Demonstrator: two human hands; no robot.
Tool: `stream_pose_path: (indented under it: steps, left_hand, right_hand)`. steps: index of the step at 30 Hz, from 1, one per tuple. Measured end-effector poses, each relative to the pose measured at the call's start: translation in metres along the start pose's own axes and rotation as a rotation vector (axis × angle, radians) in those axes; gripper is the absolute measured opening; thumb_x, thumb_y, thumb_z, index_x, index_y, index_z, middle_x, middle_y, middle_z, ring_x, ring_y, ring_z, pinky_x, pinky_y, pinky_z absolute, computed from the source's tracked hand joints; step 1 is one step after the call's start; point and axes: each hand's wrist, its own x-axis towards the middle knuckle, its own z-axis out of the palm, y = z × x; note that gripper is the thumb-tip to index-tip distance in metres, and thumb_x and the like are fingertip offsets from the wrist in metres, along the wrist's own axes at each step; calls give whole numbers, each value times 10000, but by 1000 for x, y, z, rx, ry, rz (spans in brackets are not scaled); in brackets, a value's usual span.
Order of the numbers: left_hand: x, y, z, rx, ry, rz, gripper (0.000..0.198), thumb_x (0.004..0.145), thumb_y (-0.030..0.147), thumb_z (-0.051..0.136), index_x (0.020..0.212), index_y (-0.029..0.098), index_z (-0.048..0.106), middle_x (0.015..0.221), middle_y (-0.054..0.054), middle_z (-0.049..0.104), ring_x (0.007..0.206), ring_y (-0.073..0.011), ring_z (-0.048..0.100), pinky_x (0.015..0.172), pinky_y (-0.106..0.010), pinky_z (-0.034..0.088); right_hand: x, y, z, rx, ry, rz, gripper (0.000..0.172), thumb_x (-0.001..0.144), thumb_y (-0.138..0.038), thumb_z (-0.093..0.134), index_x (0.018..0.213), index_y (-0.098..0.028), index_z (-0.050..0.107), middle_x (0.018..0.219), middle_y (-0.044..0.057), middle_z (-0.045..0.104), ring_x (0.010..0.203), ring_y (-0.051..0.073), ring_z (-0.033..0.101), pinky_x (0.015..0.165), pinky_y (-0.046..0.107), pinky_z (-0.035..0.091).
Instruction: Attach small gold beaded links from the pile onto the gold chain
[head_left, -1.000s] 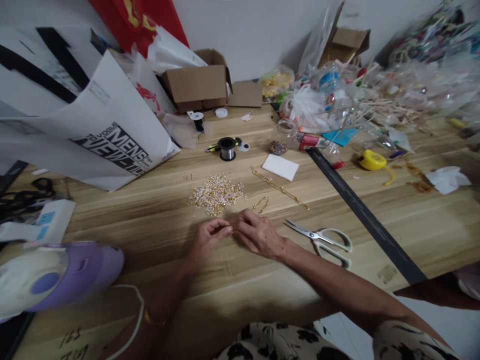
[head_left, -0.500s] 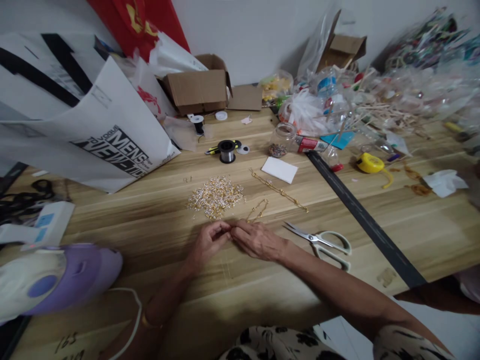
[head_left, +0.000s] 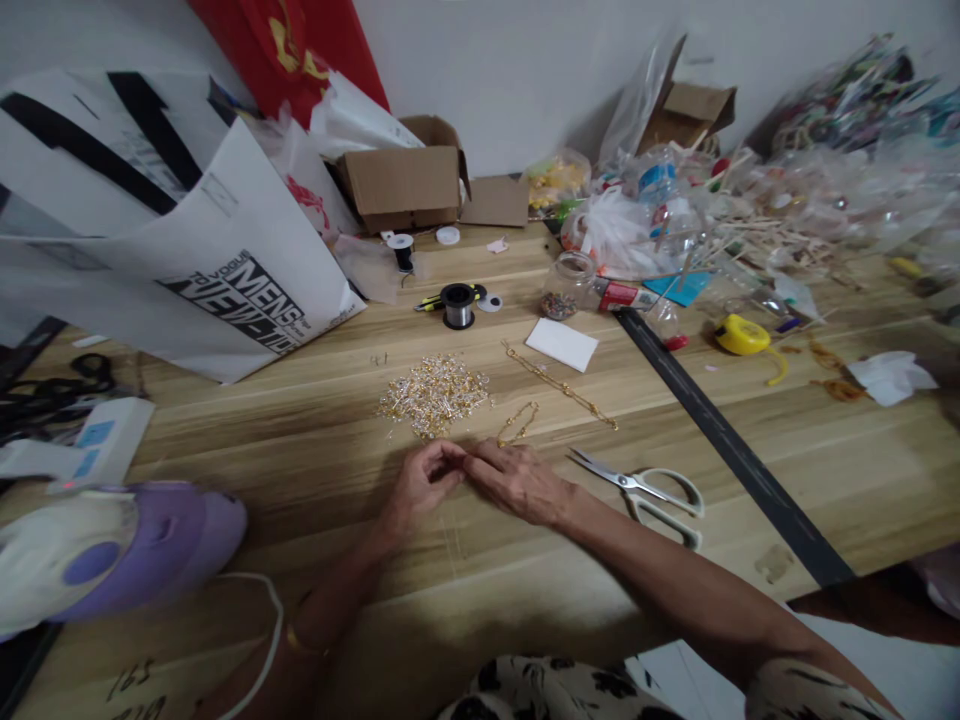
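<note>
My left hand (head_left: 425, 482) and my right hand (head_left: 519, 482) meet fingertip to fingertip low over the wooden table. Both are closed in a pinch, and whatever lies between the fingers is too small to make out. Faint thin strands (head_left: 452, 535) show on the wood just below them. Right beyond my fingers spreads a pile of small gold and clear beads (head_left: 435, 393). A short gold chain loop (head_left: 517, 424) lies by my right fingers, with a longer gold chain (head_left: 562, 383) behind it. Scissors (head_left: 645, 492) rest, blades parted, to the right of my right hand.
Farther back are a spool of silver wire (head_left: 458, 308), a white pad (head_left: 562, 344) and a jar of beads (head_left: 568, 288). A large white bag (head_left: 247, 270) and a purple-white appliance (head_left: 172, 545) stand left. A yellow tape measure (head_left: 741, 335) lies right, before plastic clutter.
The view has shifted slightly, so the things sit a little lower and to the right. My hands keep the same pinch in nearly the same place.
</note>
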Motion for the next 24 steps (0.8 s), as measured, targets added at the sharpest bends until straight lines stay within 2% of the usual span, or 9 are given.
stream_pose_path:
  steps: [5,11,17,24]
  left_hand:
    - [1,-4,2,-33,68,1,184,591,191,722,712,146,590,705,-24,643,691,-141,607,688,-252,488]
    - [0,-1,4,-9,116,11,145,613,194,708,698,143,604,684,-18,641,663,-133,606,658,-235,481]
    - [-1,2,5,-2,122,15,112,626,168,689,707,142,617,693,-18,643,671,-133,606,664,-231,479]
    - [-1,-1,5,15,84,-4,137,636,241,695,707,146,627,692,-30,653,670,-148,598,655,-241,466]
  right_hand:
    - [0,0,0,-14,-7,-7,158,939,-167,370,1035,-143,493,850,59,549,751,145,521,588,234,423]
    - [0,0,0,-36,11,0,134,932,-173,390,1001,-155,503,836,47,554,718,138,513,576,234,395]
    - [1,-1,-3,-47,39,-25,140,927,-159,390,996,-146,511,847,51,569,704,135,513,580,238,394]
    - [-1,0,-2,-37,35,-27,164,938,-165,377,1024,-148,516,842,56,563,705,129,509,593,236,391]
